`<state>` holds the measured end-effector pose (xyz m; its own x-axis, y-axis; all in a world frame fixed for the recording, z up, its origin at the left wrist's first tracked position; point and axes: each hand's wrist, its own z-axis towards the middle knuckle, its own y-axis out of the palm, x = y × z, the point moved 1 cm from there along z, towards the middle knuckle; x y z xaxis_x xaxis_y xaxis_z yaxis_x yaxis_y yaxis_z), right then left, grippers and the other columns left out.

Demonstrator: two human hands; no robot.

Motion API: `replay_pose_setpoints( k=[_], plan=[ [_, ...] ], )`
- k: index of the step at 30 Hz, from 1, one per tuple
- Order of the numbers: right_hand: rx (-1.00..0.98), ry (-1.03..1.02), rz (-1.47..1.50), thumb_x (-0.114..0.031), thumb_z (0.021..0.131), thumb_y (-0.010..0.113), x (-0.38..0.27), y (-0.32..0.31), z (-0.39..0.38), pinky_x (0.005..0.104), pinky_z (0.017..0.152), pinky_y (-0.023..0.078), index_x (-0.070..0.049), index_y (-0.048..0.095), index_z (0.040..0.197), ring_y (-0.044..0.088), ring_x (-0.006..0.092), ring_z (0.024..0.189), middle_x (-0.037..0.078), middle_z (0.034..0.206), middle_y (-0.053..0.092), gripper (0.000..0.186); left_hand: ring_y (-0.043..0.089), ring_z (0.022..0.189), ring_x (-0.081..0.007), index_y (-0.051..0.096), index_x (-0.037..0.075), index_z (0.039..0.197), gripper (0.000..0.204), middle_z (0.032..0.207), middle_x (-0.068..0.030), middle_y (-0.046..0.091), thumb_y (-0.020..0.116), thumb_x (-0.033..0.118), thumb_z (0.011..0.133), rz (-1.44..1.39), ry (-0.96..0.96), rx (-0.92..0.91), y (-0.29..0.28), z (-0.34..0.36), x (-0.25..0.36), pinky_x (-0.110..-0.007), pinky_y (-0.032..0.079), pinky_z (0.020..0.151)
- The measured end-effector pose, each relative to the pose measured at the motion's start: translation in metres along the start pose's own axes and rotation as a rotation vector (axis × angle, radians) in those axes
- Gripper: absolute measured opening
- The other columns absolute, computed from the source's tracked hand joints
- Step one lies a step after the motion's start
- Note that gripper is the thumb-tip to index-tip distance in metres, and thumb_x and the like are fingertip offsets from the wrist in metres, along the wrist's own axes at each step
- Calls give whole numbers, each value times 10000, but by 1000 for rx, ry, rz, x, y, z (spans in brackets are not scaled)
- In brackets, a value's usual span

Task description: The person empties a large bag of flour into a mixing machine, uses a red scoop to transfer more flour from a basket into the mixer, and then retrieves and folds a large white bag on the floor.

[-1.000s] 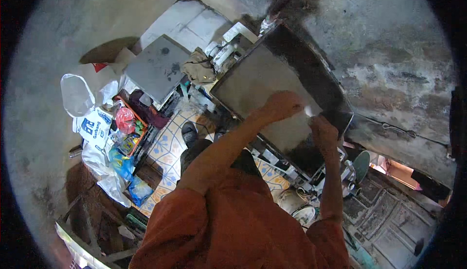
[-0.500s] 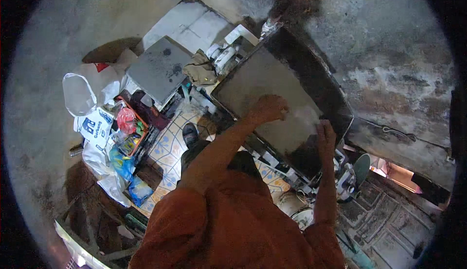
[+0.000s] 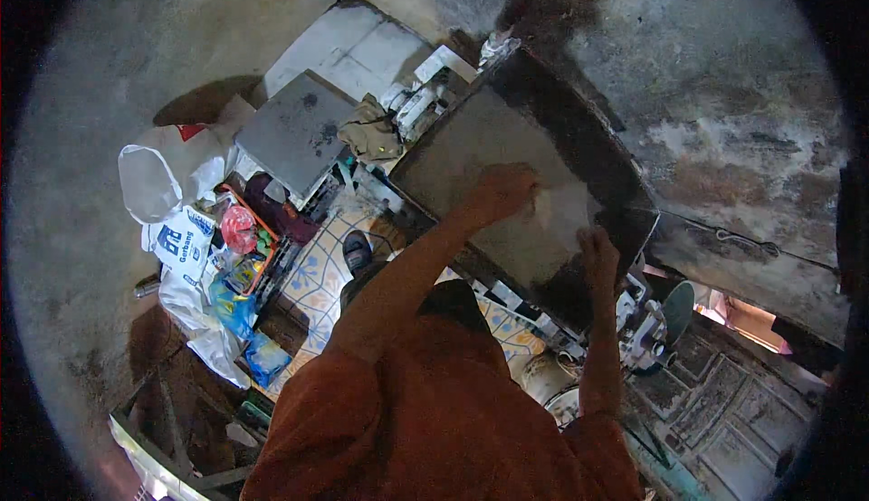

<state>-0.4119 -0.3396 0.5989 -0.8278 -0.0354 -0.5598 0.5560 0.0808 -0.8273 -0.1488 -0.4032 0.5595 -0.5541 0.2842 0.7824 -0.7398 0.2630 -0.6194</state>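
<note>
A large dark rectangular tray point(image 3: 579, 112) lies tilted across the view in front of me. A grey-brown layer point(image 3: 484, 134) covers most of its bottom, and a dark band shows along the far right side. My left hand point(image 3: 505, 191) is over the middle of this layer with its fingers curled together; anything inside them is hidden. A pale smeared patch point(image 3: 552, 209) lies just right of its fingertips. At the layer's right edge, near the tray's right corner, is my right hand point(image 3: 599, 255), fingers partly spread and holding nothing visible.
A grey flat-topped box point(image 3: 294, 134) and a crumpled brown cloth point(image 3: 371, 130) stand left of the tray. Plastic bags point(image 3: 181, 248) and a packed orange crate point(image 3: 262, 261) are farther left. White machine parts point(image 3: 638, 329) sit by the right corner, below a stained wall point(image 3: 724, 94).
My right hand has shifted slightly left and down from the tray's dark side to the layer's edge, its fingers bending. My left hand has moved slightly up over the layer.
</note>
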Motion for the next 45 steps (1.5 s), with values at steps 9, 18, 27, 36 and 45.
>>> replay_pose_setpoints(
  k=[9, 18, 27, 36, 45],
  plan=[
    [42, -261, -493, -135, 855, 571, -76, -30, 3, 427, 711, 522, -103, 598, 953, 634, 315, 886, 112, 1112, 582, 106, 641, 833, -315, 633, 41, 867, 187, 922, -125, 629, 551, 209, 859, 220, 54, -85, 12, 9, -1, -459, 518, 693],
    [47, -445, -573, -84, 816, 581, -69, -29, 4, 377, 561, 508, -94, 575, 873, 640, 285, 740, 87, 960, 611, 58, 655, 840, -302, 639, 44, 864, 125, 885, -126, 635, 547, 127, 851, 320, 142, 34, 3, 14, 2, -435, 524, 725],
    [-20, -482, -507, -122, 837, 557, -53, -23, 7, 433, 655, 538, -104, 595, 1009, 651, 319, 811, 115, 1128, 585, 178, 633, 891, -315, 605, 74, 1051, 221, 1013, -134, 636, 497, 132, 866, 369, 234, -142, 3, 22, 31, -458, 491, 842],
    [-162, -350, -608, -115, 818, 545, -65, -28, 16, 421, 650, 524, -116, 577, 1011, 630, 316, 837, 93, 1047, 583, 196, 647, 840, -299, 661, 31, 879, 129, 883, -141, 653, 590, 104, 800, 512, 145, -299, 25, 32, 18, -443, 521, 712],
    [-138, -239, -523, -150, 844, 544, -42, -42, 20, 447, 718, 490, -87, 572, 1060, 606, 345, 892, 140, 1065, 585, 227, 646, 778, -322, 616, 8, 918, 148, 834, -149, 629, 569, 96, 809, 157, 213, 392, 4, 15, -14, -476, 521, 656]
  ],
)
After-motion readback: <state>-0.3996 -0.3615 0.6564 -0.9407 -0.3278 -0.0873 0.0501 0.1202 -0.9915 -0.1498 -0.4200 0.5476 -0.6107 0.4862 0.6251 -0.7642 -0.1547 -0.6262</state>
